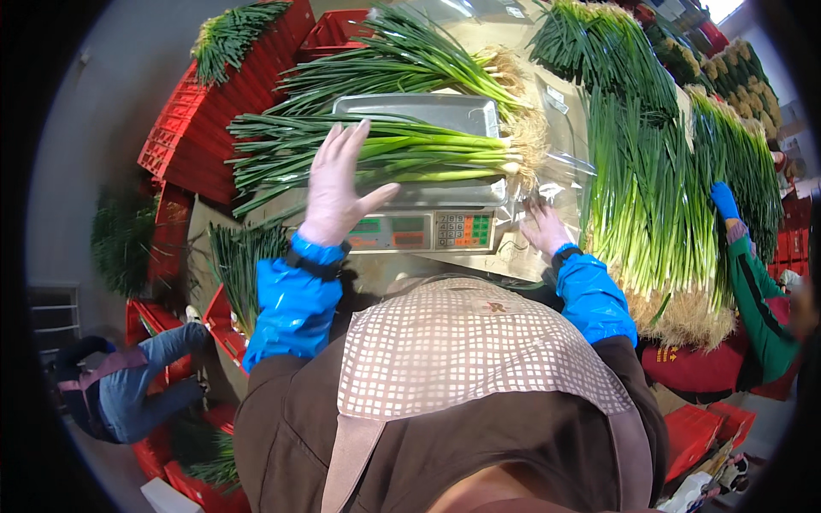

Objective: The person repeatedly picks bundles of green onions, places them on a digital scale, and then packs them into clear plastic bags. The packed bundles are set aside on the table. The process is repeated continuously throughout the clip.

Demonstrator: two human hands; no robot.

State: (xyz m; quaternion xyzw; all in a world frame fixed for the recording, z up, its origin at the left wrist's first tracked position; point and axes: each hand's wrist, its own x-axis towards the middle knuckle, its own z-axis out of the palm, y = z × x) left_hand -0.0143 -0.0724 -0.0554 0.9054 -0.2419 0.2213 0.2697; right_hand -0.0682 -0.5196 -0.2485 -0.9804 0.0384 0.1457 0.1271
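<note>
A bunch of green onions [428,152] lies across the metal pan [415,195] of a weighing scale, leaves to the left and pale roots to the right. My left hand [336,188], in a thin pale glove, is raised at the near side of the leaves. Its fingers are stretched and its thumb stands apart, with nothing in it. Right of the scale's keypad [463,229], my right hand [545,229], gloved too, reaches to a clear plastic bag [560,175] with its fingers apart. The fingertips are partly hidden at the plastic.
Another bunch of green onions [410,64] lies beyond the scale. Large piles of green onions [637,188] cover the right of the table. Red crates [192,120] stand at the left. A co-worker's blue-gloved hand [724,201] touches the right pile; another person [150,385] bends at lower left.
</note>
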